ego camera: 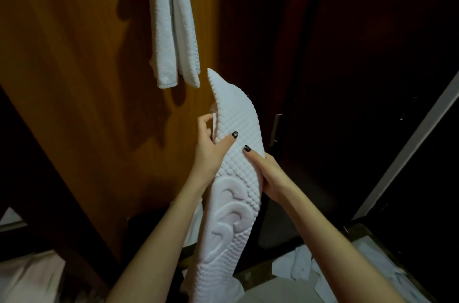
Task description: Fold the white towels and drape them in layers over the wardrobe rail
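A long white towel (231, 203) with a waffle weave and an embossed swirl pattern hangs folded lengthwise in front of me, its pointed top end near the frame's middle. My left hand (211, 146) grips its left edge, thumb across the front. My right hand (267, 171) holds the right edge a little lower, thumb on the fabric. Another white towel (171, 24) is draped higher up, both ends dangling in front of the wooden wardrobe panel (74, 79). The rail itself lies beyond the top of the frame.
More white towels (303, 268) lie crumpled on the pale floor at the lower right. A dark door with a metal handle (275, 128) stands to the right of the wardrobe. Pale fabric (29, 278) shows at the lower left.
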`<state>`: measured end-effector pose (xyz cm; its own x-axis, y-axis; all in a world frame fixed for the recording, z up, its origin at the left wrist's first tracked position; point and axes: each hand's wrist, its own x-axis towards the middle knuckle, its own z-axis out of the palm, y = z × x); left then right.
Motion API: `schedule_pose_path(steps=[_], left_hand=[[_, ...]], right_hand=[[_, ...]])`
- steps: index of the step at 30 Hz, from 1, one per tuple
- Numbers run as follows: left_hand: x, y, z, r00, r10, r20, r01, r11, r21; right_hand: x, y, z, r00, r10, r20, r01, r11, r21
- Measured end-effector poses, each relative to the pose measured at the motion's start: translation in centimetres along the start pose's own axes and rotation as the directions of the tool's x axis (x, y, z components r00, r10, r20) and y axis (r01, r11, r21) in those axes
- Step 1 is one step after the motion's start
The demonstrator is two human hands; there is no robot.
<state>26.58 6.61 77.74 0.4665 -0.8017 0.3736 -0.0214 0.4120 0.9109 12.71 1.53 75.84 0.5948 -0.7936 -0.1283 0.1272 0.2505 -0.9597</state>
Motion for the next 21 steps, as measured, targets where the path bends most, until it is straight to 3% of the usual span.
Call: schedule_pose_path(steps=[9, 12, 14, 21], left_hand=[[1.8, 0.5, -2.3, 0.987, 0.050, -0.152, -0.038, 0.996, 0.080], [0.5, -0.8, -3.4, 0.974, 0.136, -0.182, -0.108, 0.982, 0.157], [-0.6, -2.5, -4.0, 0.984, 0.124, -0.128, -0.098, 0.977, 0.190], [-1.3, -4.4, -3.0, 0.985, -0.116, 0.128, 0.092, 0.979, 0.182]], right_hand=[[1.6, -2.3, 2.1, 0.975, -0.221, -0.016, 0.219, 0.972, -0.080], [2.4, -3.7, 1.9, 0.963, -0.265, -0.039, 0.261, 0.961, -0.086], [3.1, -4.9, 1.6, 0.960, -0.277, -0.044, 0.274, 0.959, -0.069], [4.6, -7.6, -0.1, 0.978, -0.210, -0.011, 0.211, 0.977, 0.024]])
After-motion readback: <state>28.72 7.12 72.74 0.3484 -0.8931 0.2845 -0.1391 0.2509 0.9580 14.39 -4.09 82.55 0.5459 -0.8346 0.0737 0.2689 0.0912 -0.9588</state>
